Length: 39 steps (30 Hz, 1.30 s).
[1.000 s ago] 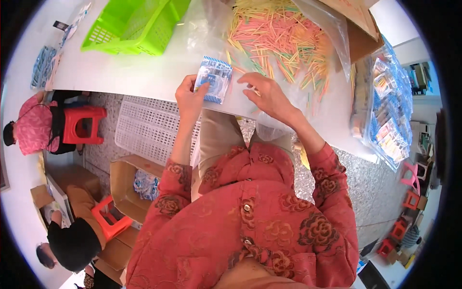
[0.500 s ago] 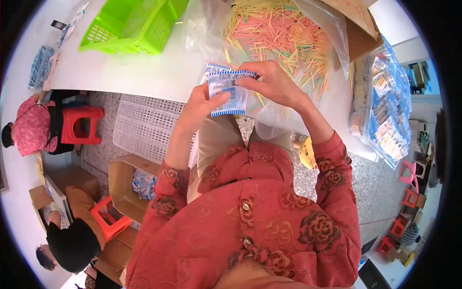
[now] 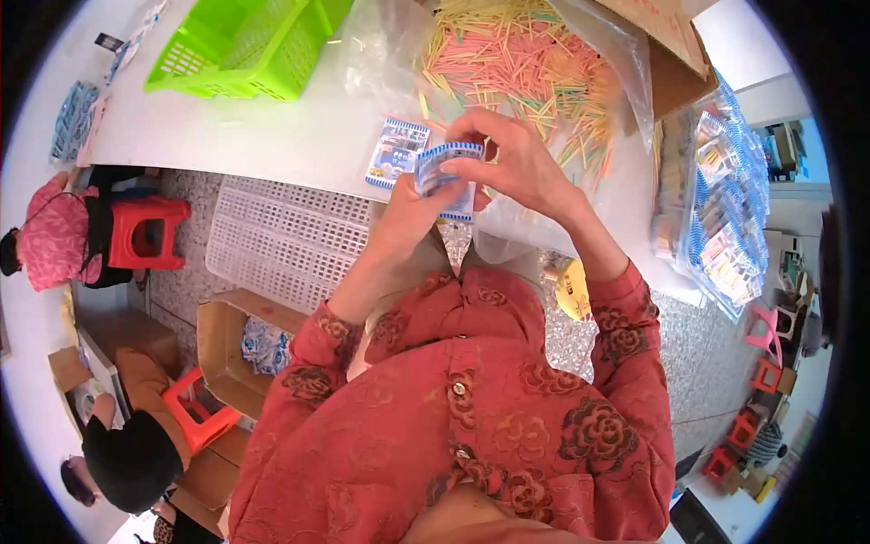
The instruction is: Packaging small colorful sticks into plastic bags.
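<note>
Both of my hands are over the near edge of the white table (image 3: 299, 145). A small blue-and-white plastic packet (image 3: 430, 165) with a striped top edge is between them. My left hand (image 3: 408, 222) grips its lower part, with the thumb across the front. My right hand (image 3: 521, 163) pinches the upper right side, and some of its fingers are hidden behind. A second blue-and-white packet (image 3: 396, 150) lies flat on the table, just left of the held one. Beyond my right hand spreads a pile of thin pink, yellow and green sticks (image 3: 517, 59) on clear plastic.
A green basket (image 3: 263, 68) stands at the far left of the table. At the right is a clear bag of packets (image 3: 720, 208), below a cardboard box (image 3: 680, 68). White plastic grating (image 3: 281, 236) and an open carton (image 3: 222, 349) are below left. Two people sit at the left.
One packet that was behind the held one now lies on the table. The held packet has moved slightly right and bends, and my left hand has followed it right.
</note>
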Motion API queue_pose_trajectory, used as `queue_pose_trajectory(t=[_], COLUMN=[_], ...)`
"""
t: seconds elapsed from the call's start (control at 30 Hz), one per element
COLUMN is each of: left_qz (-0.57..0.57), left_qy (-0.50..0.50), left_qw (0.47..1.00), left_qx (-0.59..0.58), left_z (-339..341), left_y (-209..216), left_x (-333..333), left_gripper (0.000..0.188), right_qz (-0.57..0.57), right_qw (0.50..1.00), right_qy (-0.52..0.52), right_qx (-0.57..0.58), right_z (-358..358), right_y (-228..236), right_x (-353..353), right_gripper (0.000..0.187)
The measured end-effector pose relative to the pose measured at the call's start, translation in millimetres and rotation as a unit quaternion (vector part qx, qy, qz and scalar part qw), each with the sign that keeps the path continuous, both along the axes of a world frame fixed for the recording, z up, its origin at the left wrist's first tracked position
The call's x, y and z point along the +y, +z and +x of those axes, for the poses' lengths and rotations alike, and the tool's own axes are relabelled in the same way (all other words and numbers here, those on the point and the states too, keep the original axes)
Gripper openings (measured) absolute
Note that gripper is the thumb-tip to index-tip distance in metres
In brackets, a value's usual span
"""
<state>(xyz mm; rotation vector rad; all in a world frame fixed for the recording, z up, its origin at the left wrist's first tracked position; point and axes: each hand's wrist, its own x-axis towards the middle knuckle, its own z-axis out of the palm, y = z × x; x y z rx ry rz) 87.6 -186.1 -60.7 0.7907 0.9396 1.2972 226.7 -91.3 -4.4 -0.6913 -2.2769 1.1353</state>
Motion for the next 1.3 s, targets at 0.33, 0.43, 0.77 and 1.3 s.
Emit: queue_pose_trajectory(t=[0.33, 0.43, 0.77, 1.3], left_qz=[-0.045, -0.058, -0.008, 0.002], left_qy=[-0.017, -0.024, 0.128, 0.105], left_qw=[0.996, 0.992, 0.990, 0.991], left_qx=[-0.076, -0.112, 0.059, 0.080], left_z=[-1.8, -1.0, 4.7, 1.4], left_y=[8.6, 8.8, -3.3, -4.1], left_x=[-7.2, -7.1, -9.4, -12.4], left_gripper=[0.028, 0.029, 0.027, 0.023], right_qz=[-0.025, -0.073, -0.050, 0.007], right_qw=[0.999, 0.997, 0.995, 0.995], right_qy=[0.019, 0.035, -0.054, -0.019], right_qx=[0.011, 0.022, -0.071, -0.102], right_z=[8.1, 9.6, 15.1, 19.5], right_y=[-9.4, -13.9, -5.7, 3.4], right_x=[0.3, 0.2, -5.9, -7.1], right_gripper=[0.009, 0.008, 0.015, 0.013])
